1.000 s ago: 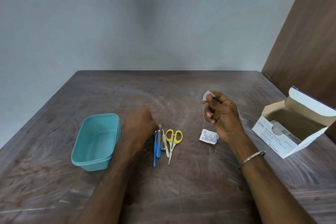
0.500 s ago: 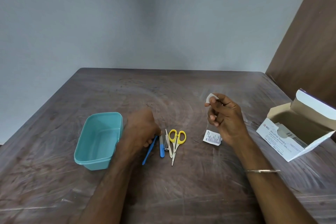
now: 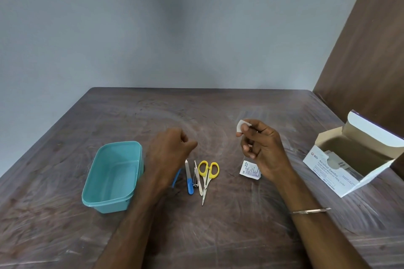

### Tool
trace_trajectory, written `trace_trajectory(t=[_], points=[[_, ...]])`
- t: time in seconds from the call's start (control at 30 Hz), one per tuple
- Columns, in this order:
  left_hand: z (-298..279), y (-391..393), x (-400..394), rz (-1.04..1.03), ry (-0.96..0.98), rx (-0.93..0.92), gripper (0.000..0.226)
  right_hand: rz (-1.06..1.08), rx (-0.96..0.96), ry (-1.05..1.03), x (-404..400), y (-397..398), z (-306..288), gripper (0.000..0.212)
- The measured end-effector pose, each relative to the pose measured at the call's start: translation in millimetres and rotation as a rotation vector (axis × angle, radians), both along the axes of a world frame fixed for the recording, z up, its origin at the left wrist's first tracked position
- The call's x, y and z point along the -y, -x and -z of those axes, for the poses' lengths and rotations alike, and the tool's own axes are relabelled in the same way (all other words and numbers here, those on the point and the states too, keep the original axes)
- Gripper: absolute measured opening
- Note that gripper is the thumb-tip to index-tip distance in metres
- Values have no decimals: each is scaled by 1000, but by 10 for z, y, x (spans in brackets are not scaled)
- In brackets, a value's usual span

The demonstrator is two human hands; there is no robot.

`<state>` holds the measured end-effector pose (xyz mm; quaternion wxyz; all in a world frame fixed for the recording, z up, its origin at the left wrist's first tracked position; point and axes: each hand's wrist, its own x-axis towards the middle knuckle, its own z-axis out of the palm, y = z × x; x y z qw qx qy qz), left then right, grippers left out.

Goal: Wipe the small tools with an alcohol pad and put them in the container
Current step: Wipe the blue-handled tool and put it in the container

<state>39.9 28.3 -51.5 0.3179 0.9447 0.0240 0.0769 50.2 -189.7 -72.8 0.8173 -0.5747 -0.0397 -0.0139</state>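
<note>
My left hand (image 3: 171, 148) hovers just above the table with its fingers curled round a thin blue tool (image 3: 176, 178), whose end sticks out beneath the wrist. My right hand (image 3: 261, 148) is raised and pinches a small white alcohol pad (image 3: 241, 126) between thumb and forefinger. On the table between the hands lie a blue-handled nail file (image 3: 188, 178), a metal nail clipper (image 3: 197, 178) and yellow-handled scissors (image 3: 207, 173). The teal container (image 3: 113, 200) stands left of my left hand with nothing visible inside.
A torn pad wrapper (image 3: 249, 170) lies under my right hand. An open white box of alcohol swabs (image 3: 328, 170) stands at the right. A brown wall panel rises behind it. The wooden table (image 3: 218, 236) stretches toward me.
My left hand has taken the thin blue tool out of the row and lifted it, swinging it left. The right hand keeps the pad raised.
</note>
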Motion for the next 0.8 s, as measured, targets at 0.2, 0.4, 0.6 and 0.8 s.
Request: trace_trajectory(t=[0.2,0.4,0.6,0.8], points=[[49,-20,119,114,425,13,15,-37,34,92,-58,5,33,16],[65,35,167,240,738,-65,15,-42,87,214,-152,45,33,25],[99,8,143,317,874,-136,14,-3,106,266,-161,57,13,22],[104,23,157,363,894,-140,14,-12,135,292,-204,70,24,15]])
